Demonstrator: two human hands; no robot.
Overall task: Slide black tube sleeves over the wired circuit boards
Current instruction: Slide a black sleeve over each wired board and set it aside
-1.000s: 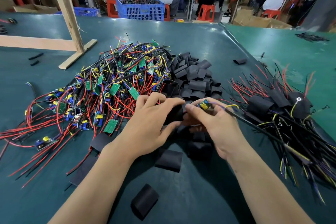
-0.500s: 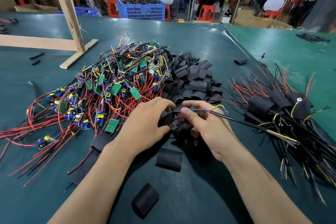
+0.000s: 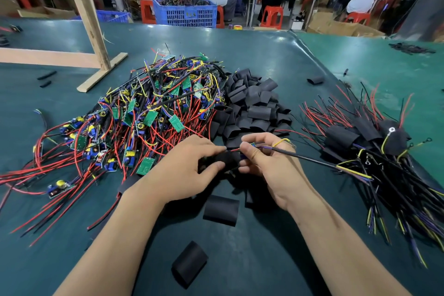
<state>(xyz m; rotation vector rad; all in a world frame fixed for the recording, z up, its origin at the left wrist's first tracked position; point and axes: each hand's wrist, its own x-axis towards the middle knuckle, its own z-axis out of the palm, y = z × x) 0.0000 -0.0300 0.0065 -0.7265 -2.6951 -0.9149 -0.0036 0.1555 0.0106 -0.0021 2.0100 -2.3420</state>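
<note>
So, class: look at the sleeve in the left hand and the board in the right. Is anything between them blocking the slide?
Nothing visible does. The left hand holds the black sleeve right against the circuit board pinched by the right hand; only the board's own red wires lie between them.
</note>
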